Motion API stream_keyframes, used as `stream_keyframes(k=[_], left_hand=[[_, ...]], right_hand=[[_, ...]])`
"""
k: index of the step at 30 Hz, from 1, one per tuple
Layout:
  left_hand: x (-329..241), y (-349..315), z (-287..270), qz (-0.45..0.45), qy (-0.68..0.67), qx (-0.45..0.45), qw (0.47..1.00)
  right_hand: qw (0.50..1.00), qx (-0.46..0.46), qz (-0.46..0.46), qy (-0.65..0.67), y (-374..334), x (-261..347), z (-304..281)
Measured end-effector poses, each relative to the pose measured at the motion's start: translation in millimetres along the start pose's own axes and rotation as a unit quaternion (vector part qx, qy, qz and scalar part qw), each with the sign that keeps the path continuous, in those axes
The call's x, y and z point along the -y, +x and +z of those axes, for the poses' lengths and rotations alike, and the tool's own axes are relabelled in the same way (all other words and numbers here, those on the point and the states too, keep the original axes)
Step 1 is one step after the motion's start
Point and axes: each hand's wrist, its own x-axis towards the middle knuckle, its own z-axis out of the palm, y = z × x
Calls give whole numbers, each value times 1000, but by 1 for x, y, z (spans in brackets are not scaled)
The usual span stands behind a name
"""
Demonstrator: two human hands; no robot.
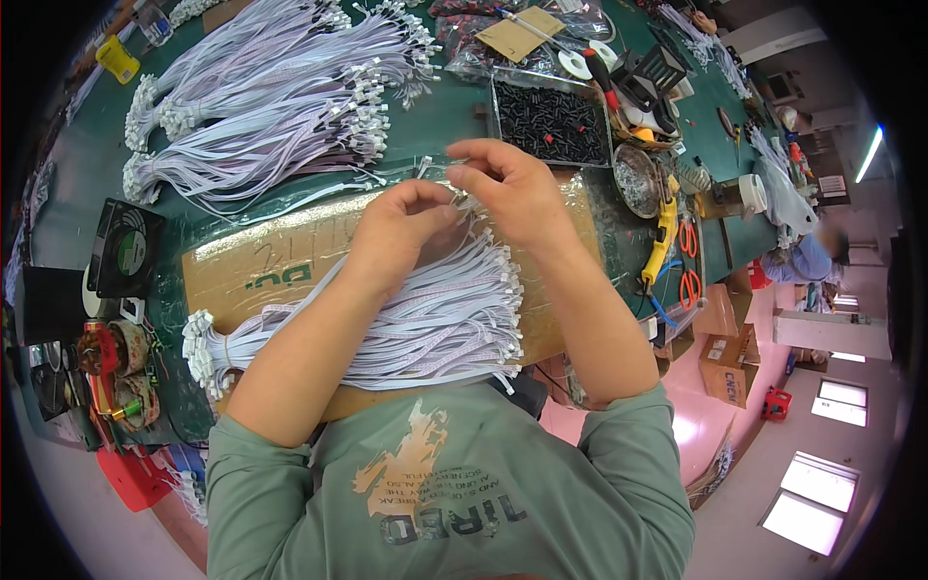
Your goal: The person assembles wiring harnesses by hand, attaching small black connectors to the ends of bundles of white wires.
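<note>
My left hand (401,232) and my right hand (517,198) meet above a cardboard sheet (232,266), both with fingers pinched. Between the fingertips are the thin ends of a white ribbon cable (468,205); the fingers partly hide its tip. Beneath my forearms lies a bundle of white flat cables (435,319), with white connectors at both ends and a tie round the left end. Just beyond my hands, a few loose cable ends (422,166) lie on the green table. A clear tray of small black sleeves (551,121) stands beyond my right hand.
More tied cable bundles (280,106) lie at the far left. On the right are a metal bowl (638,179), a yellow glue gun (665,232) and orange-handled scissors (688,288). A black fan (126,246) stands at the left. Cardboard boxes (727,362) sit on the pink floor.
</note>
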Motion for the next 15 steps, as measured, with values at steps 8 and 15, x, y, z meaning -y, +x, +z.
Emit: stream_keyframes(k=[8,15], left_hand=[[-1,0,1,23,-26,-8,999],[-5,-3,4,27,-18,-25,999]], right_hand=[[999,-24,34,-3,-7,2,-4],[994,41,85,47,-17,-2,-12]])
